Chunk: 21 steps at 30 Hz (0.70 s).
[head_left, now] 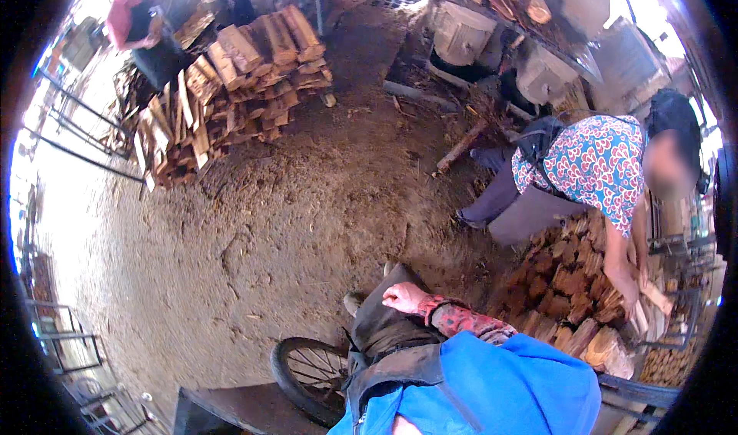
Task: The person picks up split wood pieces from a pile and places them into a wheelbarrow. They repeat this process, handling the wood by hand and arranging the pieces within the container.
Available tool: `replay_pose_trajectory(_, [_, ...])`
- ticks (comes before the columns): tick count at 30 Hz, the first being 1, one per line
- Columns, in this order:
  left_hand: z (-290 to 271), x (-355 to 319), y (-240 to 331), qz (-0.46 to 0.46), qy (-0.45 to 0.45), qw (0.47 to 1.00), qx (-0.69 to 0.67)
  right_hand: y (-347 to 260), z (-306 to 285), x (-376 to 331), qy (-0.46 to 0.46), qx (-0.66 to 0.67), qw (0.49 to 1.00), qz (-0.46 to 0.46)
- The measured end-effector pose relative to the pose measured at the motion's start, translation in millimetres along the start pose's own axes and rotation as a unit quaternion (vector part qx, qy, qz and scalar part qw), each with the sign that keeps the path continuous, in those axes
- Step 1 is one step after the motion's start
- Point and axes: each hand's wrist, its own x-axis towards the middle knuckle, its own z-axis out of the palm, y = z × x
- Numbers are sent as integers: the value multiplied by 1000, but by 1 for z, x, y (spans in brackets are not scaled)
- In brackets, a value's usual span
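Note:
My right hand (403, 297) hangs in front of my dark trousers (384, 327), at the end of a red patterned sleeve (469, 320). Its fingers are curled in, and nothing shows in them. My left hand is not in view. Blue cloth (500, 381) covers my upper body. A spoked wheel (315, 377) stands close to my legs on the left, beside a dark panel (238, 408).
At right, a co-worker (580, 162) bends over stacked firewood (565, 281), hands on a split piece (656, 297). Another person (142, 24) stands behind a large split-wood pile (231, 81) at far left. Metal drums (463, 34) and a loose log (461, 147) lie beyond the dirt floor (307, 212).

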Motion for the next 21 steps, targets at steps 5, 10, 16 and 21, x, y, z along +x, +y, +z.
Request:
replay_pose_trajectory(5, [77, 58, 128, 55, -90, 994, 15, 35, -62, 35, 41, 9, 998, 40])
replay_pose_trajectory(10, [152, 65, 172, 10, -147, 988, 40, 76, -134, 76, 92, 21, 995, 30])
replay_pose_trajectory(16, [199, 46, 196, -78, -158, 983, 59, 118, -247, 102, 172, 45, 984, 16])
replay_pose_trajectory(21, [226, 61, 230, -105, -146, 981, 72, 147, -329, 123, 198, 51, 974, 94])
